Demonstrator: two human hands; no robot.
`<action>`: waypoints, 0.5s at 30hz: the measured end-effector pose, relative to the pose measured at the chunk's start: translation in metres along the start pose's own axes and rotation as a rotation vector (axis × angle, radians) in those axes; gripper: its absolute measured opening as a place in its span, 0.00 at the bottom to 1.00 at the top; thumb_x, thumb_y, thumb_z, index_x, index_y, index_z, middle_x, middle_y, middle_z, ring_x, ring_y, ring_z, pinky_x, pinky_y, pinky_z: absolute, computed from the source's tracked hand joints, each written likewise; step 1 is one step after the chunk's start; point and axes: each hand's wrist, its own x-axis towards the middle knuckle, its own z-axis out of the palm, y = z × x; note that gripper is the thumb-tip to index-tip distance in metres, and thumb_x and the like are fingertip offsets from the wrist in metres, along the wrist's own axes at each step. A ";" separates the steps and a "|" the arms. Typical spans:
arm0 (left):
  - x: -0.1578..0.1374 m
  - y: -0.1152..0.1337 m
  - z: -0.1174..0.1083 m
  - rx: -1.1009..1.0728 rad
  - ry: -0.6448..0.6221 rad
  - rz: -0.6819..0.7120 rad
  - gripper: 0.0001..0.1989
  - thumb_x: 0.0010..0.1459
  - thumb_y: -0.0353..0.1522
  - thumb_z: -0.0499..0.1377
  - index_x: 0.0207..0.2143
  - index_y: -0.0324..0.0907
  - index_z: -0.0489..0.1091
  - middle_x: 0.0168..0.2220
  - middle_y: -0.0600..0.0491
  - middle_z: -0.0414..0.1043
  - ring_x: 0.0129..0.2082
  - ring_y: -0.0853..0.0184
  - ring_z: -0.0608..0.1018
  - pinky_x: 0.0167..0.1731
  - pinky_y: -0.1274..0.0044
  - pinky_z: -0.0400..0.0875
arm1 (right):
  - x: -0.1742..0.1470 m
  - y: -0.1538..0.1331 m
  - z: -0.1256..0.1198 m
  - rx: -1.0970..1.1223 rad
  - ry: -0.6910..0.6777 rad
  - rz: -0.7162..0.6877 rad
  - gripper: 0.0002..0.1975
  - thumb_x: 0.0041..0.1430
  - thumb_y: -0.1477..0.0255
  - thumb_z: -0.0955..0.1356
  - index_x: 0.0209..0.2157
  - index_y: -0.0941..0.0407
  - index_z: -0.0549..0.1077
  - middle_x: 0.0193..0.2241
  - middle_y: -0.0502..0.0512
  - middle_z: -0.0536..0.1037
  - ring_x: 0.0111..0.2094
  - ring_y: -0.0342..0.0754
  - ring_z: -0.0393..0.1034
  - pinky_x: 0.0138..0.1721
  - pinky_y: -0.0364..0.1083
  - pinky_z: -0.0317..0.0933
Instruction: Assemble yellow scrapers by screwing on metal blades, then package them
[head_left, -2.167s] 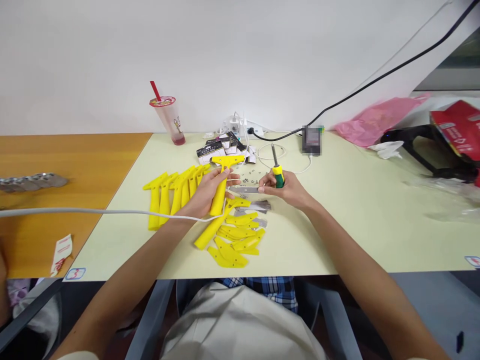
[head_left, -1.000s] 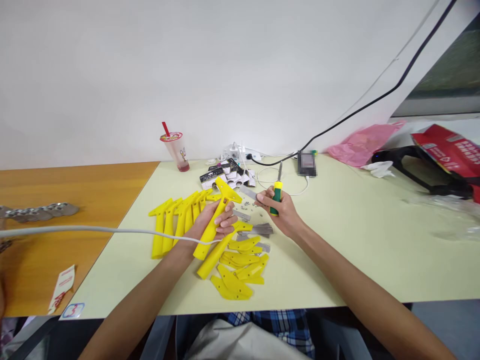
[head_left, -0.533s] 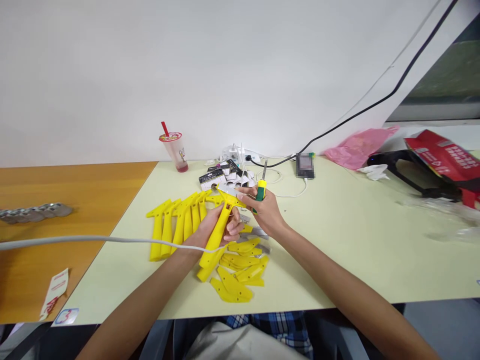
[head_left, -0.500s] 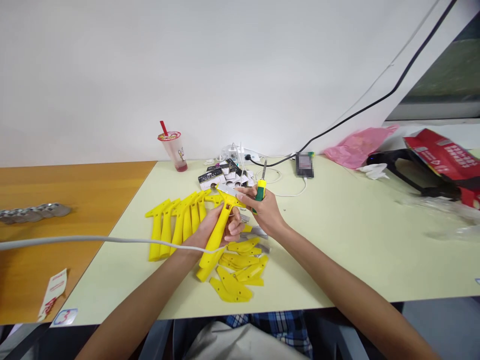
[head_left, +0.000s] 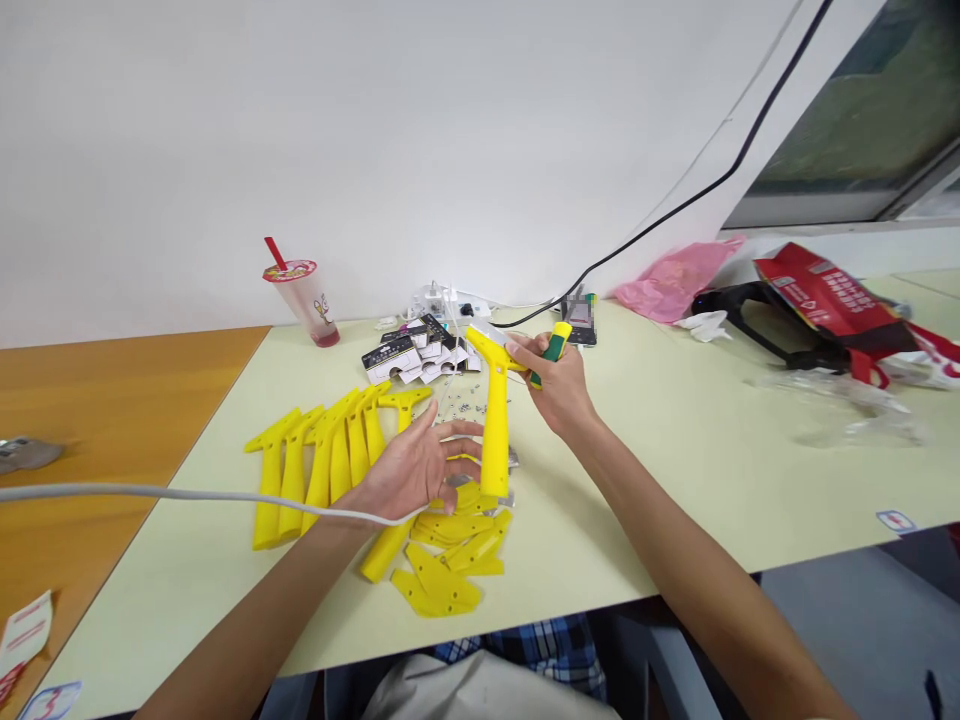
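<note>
In the head view, clock directions run from the handle (head_left: 495,440) held up near the middle, with the wall at 12 o'clock. The right hand (head_left: 559,385), at 2 o'clock, grips this handle by one end of its head, with the grip hanging toward 6. That hand also holds a screwdriver (head_left: 553,355) against its palm. The left hand (head_left: 420,465), at 8 o'clock, is open with fingers spread and reaching toward the grip; whether a fingertip touches it, I cannot tell.

A blade (head_left: 487,333) lies along the top of the held head, so blade and handle are together, but no screw or cover can be made out on them. This one looks only partly made up. Loose screws (head_left: 469,408) lie scattered at 10 o'clock, covers (head_left: 442,580) lie piled at about 6:30, and more blades (head_left: 513,458) show partly behind the grip, so plenty of loose parts remain.

At 9 o'clock stands a row of handles (head_left: 319,460) lying side by side, with no blade visible on any. Another loose handle (head_left: 382,555) lies at 7, partly under the left arm.
</note>
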 end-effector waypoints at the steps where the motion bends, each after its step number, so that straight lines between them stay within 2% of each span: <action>1: 0.000 -0.001 0.001 0.013 -0.002 0.026 0.28 0.74 0.54 0.56 0.53 0.40 0.78 0.47 0.38 0.82 0.41 0.55 0.87 0.23 0.72 0.83 | -0.002 0.000 0.000 -0.027 -0.034 0.018 0.34 0.36 0.63 0.88 0.28 0.49 0.62 0.38 0.53 0.85 0.53 0.57 0.80 0.44 0.50 0.72; 4: 0.001 -0.004 0.004 0.083 -0.004 0.112 0.26 0.71 0.52 0.62 0.58 0.41 0.76 0.51 0.36 0.82 0.48 0.51 0.87 0.30 0.69 0.87 | -0.011 0.003 0.004 -0.121 -0.175 0.078 0.31 0.40 0.62 0.88 0.28 0.50 0.63 0.38 0.54 0.86 0.49 0.56 0.80 0.44 0.51 0.72; 8: 0.002 -0.010 0.006 0.220 0.074 0.195 0.24 0.68 0.45 0.69 0.58 0.41 0.75 0.53 0.35 0.83 0.45 0.49 0.89 0.25 0.74 0.84 | -0.023 0.007 0.009 -0.259 -0.333 0.124 0.31 0.44 0.60 0.87 0.28 0.51 0.63 0.40 0.56 0.86 0.38 0.51 0.77 0.37 0.52 0.73; 11: 0.003 -0.013 0.007 0.287 0.153 0.218 0.23 0.68 0.44 0.69 0.57 0.38 0.76 0.54 0.32 0.83 0.43 0.49 0.90 0.22 0.75 0.82 | -0.025 0.006 0.010 -0.292 -0.393 0.162 0.31 0.44 0.59 0.86 0.28 0.51 0.63 0.42 0.57 0.87 0.34 0.49 0.76 0.35 0.52 0.74; 15: 0.005 -0.016 0.008 0.326 0.206 0.260 0.22 0.68 0.44 0.69 0.54 0.36 0.76 0.54 0.31 0.84 0.43 0.48 0.90 0.21 0.76 0.80 | -0.024 0.002 0.009 -0.310 -0.403 0.184 0.31 0.42 0.60 0.87 0.28 0.52 0.63 0.42 0.56 0.87 0.36 0.49 0.77 0.41 0.53 0.75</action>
